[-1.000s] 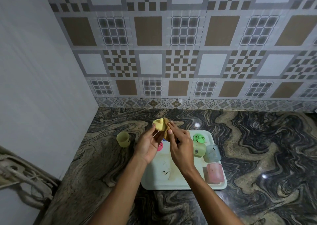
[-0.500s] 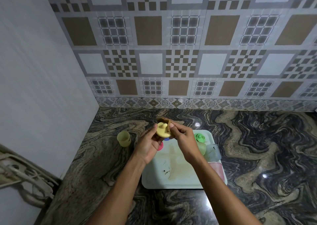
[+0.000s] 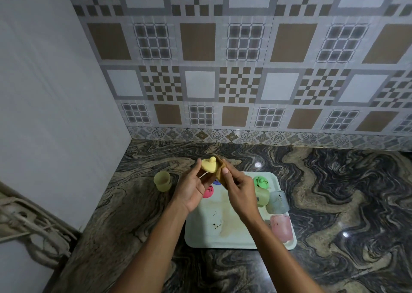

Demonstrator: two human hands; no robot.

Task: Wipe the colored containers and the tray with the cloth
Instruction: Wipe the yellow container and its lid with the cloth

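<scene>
Lifted slightly, the pale yellow knobbed lid (image 3: pixel 209 166) is pinched by left hand (image 3: pixel 191 189), right hand (image 3: pixel 239 189) gripping brown cloth (image 3: pixel 219 172).

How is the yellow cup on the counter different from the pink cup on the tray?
The yellow cup is pale yellow, and the pink cup is soft pink. The yellow cup stands alone on the counter, left of the tray. The pink cup sits on the tray at its near right corner, close to a blue cup. Both are small, cloudy plastic cups.
</scene>
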